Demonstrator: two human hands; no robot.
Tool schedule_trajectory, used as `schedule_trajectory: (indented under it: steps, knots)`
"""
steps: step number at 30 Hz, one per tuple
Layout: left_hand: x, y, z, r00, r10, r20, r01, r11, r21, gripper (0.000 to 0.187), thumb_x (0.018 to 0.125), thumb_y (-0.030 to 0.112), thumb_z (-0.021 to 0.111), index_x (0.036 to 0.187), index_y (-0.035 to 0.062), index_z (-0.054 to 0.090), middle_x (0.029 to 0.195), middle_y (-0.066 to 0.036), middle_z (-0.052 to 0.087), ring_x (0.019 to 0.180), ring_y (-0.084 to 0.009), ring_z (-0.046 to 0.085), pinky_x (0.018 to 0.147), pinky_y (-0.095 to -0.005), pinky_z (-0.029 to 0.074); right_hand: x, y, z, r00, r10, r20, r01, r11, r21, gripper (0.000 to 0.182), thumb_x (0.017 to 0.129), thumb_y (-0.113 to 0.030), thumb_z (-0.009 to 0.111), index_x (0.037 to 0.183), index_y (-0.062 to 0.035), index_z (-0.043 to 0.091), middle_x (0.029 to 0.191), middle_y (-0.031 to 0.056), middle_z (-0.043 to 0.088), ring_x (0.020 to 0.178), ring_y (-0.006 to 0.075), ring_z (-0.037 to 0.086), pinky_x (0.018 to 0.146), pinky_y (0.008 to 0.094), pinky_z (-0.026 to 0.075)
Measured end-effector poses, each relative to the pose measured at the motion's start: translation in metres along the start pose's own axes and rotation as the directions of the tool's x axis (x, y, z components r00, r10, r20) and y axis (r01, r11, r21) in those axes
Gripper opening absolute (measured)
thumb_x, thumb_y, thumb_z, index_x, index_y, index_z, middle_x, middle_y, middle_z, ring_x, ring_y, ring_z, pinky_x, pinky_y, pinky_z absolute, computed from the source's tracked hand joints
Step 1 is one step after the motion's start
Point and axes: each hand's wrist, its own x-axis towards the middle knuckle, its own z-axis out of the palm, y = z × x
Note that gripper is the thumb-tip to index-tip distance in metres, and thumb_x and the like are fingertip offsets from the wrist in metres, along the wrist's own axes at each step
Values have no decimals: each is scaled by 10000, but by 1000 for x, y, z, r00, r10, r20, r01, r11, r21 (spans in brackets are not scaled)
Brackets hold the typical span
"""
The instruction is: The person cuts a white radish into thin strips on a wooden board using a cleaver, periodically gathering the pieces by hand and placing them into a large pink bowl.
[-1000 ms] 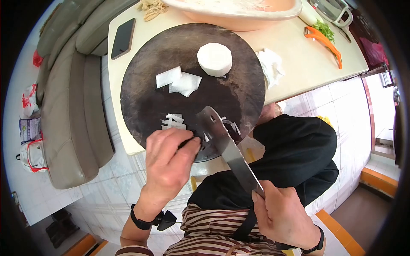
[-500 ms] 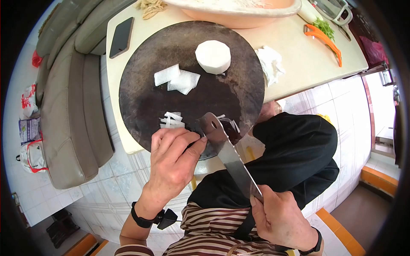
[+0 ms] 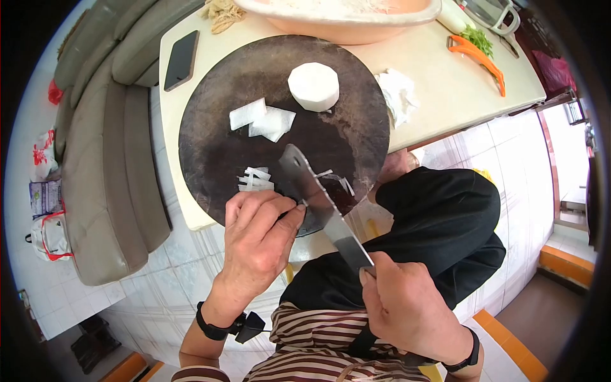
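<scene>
My right hand (image 3: 407, 305) grips the handle end of a kitchen knife (image 3: 318, 197), a broad blade with a hole near its tip. The blade slants over the near part of a round dark chopping board (image 3: 216, 140). Close to the blade's left side, my left hand (image 3: 261, 232) is closed, fingers curled down at the board's near edge. A sliver of white radish shows at its fingertips; the rest is hidden. Thin radish strips (image 3: 256, 180) lie just beyond those fingers. Farther off are flat radish slices (image 3: 270, 122) and a thick radish chunk (image 3: 314, 87).
A large pinkish basin (image 3: 356, 32) stands behind the board. A phone (image 3: 181, 60) lies left, crumpled tissue (image 3: 398, 95) right. An orange peeler (image 3: 480, 60) and green leaves (image 3: 478, 41) are at the table's right. A grey sofa (image 3: 105, 184) is on the left.
My right hand has pushed the knife forward and slightly left, so its tip reaches farther over the board. My left hand stays nearly in place.
</scene>
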Motion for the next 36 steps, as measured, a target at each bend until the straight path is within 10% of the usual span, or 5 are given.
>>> schedule_trajectory:
  steps: [14,18,23,36]
  knots:
    - [4,-9,-19,989,-93,-117,109,984,140,260,677,-14,782,925,15,710,964,-66,647,912,-264,608,822,-394,451,-8,4,-7,999,30,13,-31,999,25,74,889,29,586,880,61,519,554,178,477,430,357,473,431,394,332]
    - [0,-14,-22,979,-129,-156,154,975,160,265,671,-22,784,923,14,710,990,-70,645,927,-272,605,820,-383,453,-10,2,-14,994,38,100,-30,996,-86,204,795,30,595,967,82,499,589,180,549,513,384,578,472,437,457]
    - [11,9,-3,998,34,-58,-31,998,49,287,672,32,781,947,33,700,992,-72,631,941,-255,601,832,-407,436,3,5,-9,997,-32,76,41,990,-132,201,789,17,607,945,74,494,585,180,555,517,387,580,478,450,460]
    - [-4,-9,-25,972,-171,-162,199,964,176,252,721,-34,773,962,21,722,988,-75,640,930,-271,602,816,-374,445,0,9,-11,997,35,-69,-30,997,73,121,912,10,578,818,45,511,551,166,500,432,303,480,440,378,332]
